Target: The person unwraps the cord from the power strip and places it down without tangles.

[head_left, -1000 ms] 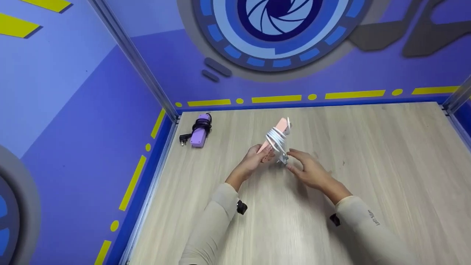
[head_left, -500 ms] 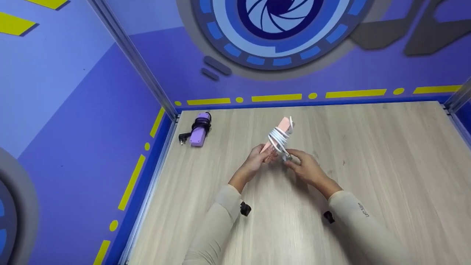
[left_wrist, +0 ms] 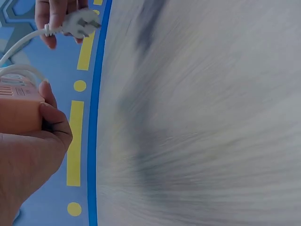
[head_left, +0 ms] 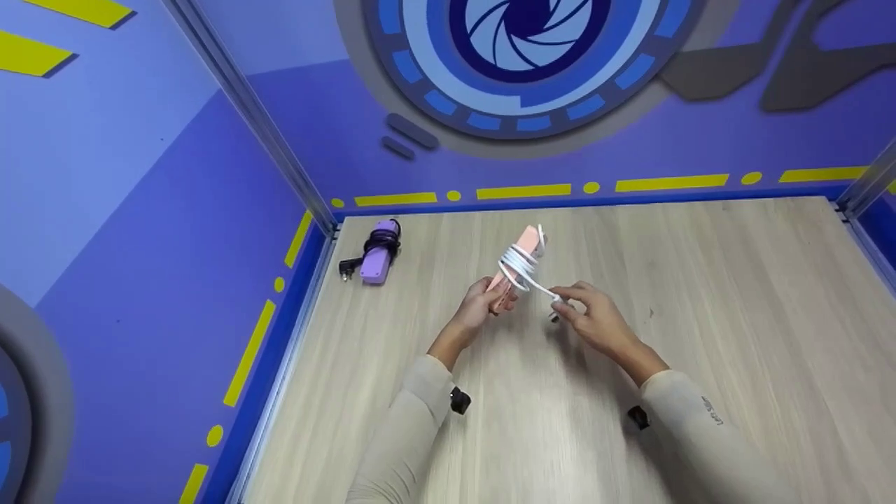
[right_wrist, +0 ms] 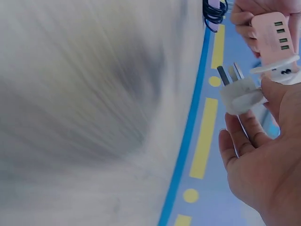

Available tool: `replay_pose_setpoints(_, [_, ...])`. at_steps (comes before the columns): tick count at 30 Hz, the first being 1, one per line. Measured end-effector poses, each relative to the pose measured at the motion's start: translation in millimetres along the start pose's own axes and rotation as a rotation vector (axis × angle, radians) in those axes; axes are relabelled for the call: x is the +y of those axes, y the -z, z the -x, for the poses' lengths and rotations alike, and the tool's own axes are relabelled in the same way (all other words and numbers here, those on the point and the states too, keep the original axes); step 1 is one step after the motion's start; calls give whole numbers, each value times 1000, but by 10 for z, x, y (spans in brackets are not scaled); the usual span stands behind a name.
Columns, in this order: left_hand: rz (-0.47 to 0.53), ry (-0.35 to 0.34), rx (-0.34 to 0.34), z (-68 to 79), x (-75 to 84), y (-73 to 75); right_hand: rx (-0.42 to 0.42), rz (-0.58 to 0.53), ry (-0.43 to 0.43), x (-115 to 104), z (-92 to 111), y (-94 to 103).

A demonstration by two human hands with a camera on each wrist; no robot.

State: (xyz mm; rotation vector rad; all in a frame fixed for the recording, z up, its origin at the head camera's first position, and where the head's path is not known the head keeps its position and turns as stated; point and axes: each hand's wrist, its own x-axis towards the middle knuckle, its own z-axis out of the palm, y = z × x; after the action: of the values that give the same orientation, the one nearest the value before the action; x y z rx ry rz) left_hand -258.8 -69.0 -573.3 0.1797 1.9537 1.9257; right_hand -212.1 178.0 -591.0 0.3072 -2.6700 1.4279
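My left hand (head_left: pixel 476 308) grips the lower end of a pink power strip (head_left: pixel 528 239), held tilted above the table. A white cord (head_left: pixel 518 260) is wound several times round the strip's middle. From the winding a short length of cord runs taut to a white three-pin plug (right_wrist: pixel 240 94). My right hand (head_left: pixel 595 318) pinches that plug at its cord end between thumb and fingers, its pins pointing away from the palm in the right wrist view. USB ports show on the pink strip's end in the right wrist view. My left fingers curl round that end in the left wrist view.
A purple power strip (head_left: pixel 376 266) wrapped in black cord lies at the table's back left, its black plug (head_left: pixel 348 267) beside it. The wooden table (head_left: pixel 735 315) is bounded by a blue back wall (head_left: pixel 630 154) and a left wall (head_left: pixel 175 245).
My right hand has taken hold of the white plug and drawn it right, away from the pink strip. A length of cord now stretches between them. The left hand keeps its grip.
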Motion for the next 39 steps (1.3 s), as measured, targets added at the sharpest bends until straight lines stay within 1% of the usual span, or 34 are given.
replay_pose_setpoints(5, [-39, 2, 0, 8, 1, -21, 23, 32, 45, -98, 25, 118])
replay_pose_setpoints(9, [-61, -3, 2, -9, -5, -46, 44, 12, 52, -173, 6, 202])
replay_pose_setpoints(13, [-55, -8, 1, -24, -12, -60, 75, -27, 49, -222, -37, 263])
replay_pose_setpoints(20, [-53, -23, -6, 8, -20, -68, 104, -28, 66, -248, -100, 333])
replay_pose_setpoints(23, [-51, -25, 5, 17, -48, -66, 129, -50, 77, -236, -130, 360])
replay_pose_setpoints(27, [-59, -29, 29, 37, -88, -49, 168, -102, 59, -191, -156, 395])
replay_pose_setpoints(29, [-57, -30, 38, 53, -101, -37, 181, -108, 43, -160, -156, 409])
replay_pose_setpoints(34, [-60, -38, 44, 79, -120, -14, 196, -71, 14, -71, -130, 436])
replay_pose_setpoints(39, [-55, -62, 58, 83, -121, -2, 217, -37, -15, 32, -96, 482])
